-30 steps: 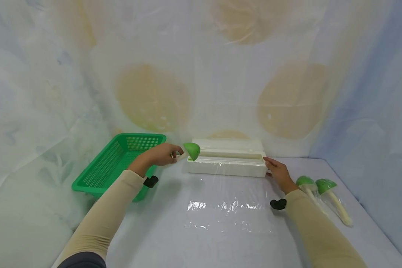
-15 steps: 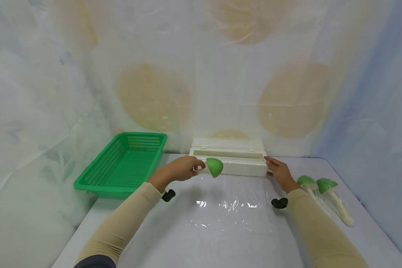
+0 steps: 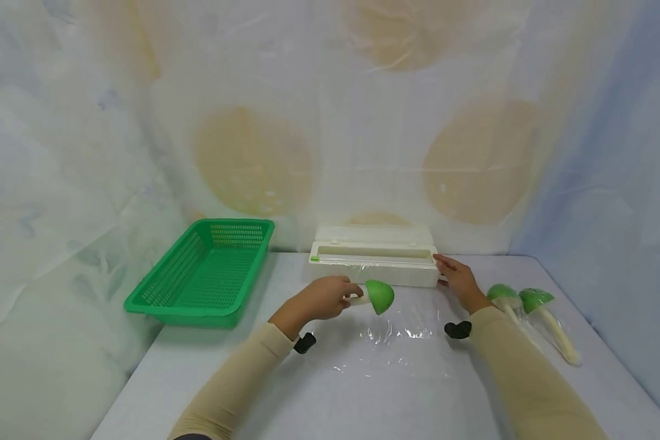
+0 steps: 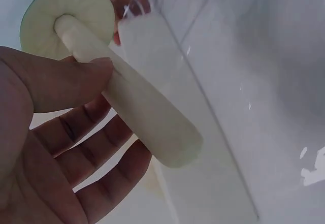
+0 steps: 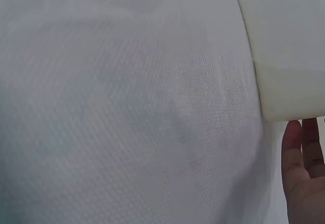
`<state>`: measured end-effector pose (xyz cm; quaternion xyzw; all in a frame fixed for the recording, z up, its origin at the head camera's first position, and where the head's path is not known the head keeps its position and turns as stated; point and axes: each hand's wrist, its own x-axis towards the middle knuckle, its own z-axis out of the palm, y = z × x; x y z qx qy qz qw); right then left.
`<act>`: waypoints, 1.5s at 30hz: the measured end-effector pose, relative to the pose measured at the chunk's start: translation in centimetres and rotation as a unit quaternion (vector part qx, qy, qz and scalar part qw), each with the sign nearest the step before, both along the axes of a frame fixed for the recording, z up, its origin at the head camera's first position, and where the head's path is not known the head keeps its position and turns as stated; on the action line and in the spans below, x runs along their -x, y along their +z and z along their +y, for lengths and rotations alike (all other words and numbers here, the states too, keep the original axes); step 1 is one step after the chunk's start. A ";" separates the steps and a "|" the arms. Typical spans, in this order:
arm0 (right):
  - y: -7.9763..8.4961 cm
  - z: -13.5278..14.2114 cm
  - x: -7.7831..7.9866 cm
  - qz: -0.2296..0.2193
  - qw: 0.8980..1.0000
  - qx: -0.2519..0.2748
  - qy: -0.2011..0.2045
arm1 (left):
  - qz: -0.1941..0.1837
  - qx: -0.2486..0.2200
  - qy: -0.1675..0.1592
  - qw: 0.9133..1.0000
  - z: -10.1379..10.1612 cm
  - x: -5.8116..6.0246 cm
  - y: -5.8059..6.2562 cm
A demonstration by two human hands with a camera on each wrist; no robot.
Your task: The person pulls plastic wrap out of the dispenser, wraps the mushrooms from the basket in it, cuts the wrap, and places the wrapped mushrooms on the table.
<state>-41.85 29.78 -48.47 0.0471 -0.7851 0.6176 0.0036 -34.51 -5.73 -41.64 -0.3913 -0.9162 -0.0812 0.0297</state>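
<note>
My left hand (image 3: 327, 297) pinches the pale stem of a mushroom with a green cap (image 3: 381, 296), held over the clear film on the table. In the left wrist view, thumb and fingers lie about the mushroom's stem (image 4: 147, 115), and the cap's pale underside shows. Behind it stands a long white cling film dispenser (image 3: 374, 276), its lid raised at the back. A sheet of clear film (image 3: 387, 333) spreads from its front over the table. My right hand (image 3: 458, 282) touches the dispenser's right end; in the right wrist view its extended fingertips (image 5: 293, 132) meet the end wall.
A green plastic basket (image 3: 181, 316) stands on the left side of the table. Two more green-capped mushrooms wrapped in film (image 3: 555, 333) lie at the right, beside my right forearm. Plastic-covered sheets (image 3: 363, 122) wall in the back and sides.
My left hand has carried the mushroom from beside the basket to the right and toward me, over the film. My right hand has stayed at the dispenser's end.
</note>
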 end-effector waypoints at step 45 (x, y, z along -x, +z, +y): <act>0.1 -0.6 -0.5 0.007 1.000 0.005 -0.011 | 0.005 0.017 -0.006 1.000 2.9 -3.5 -5.1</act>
